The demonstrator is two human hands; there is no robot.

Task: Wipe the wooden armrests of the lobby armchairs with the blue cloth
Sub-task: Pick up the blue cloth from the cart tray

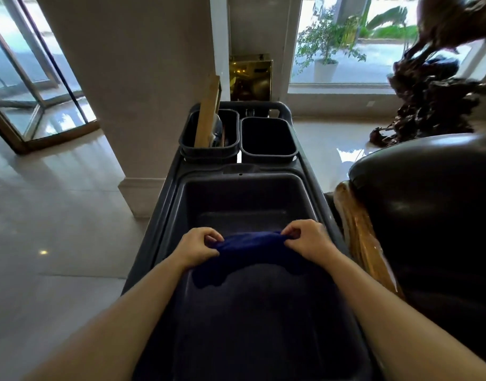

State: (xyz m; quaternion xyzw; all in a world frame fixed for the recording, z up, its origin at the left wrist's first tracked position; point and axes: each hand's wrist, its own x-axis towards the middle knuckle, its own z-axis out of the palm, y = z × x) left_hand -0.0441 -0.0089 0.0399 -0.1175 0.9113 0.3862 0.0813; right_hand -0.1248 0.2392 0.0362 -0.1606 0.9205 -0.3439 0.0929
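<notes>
Both hands, left (pixel 198 244) and right (pixel 307 237), pinch the blue cloth (pixel 250 248) stretched between them over the cart tub (pixel 244 193). Wiping seems unstarted (armrest (pixel 357 229) just right, untouched).

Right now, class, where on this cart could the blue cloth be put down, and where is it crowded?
Free: the big tray's floor beyond both hands, and the right rear bin. Crowded: the left rear bin, filled by a wooden board. The left hand and right hand hold the blue cloth.
</notes>
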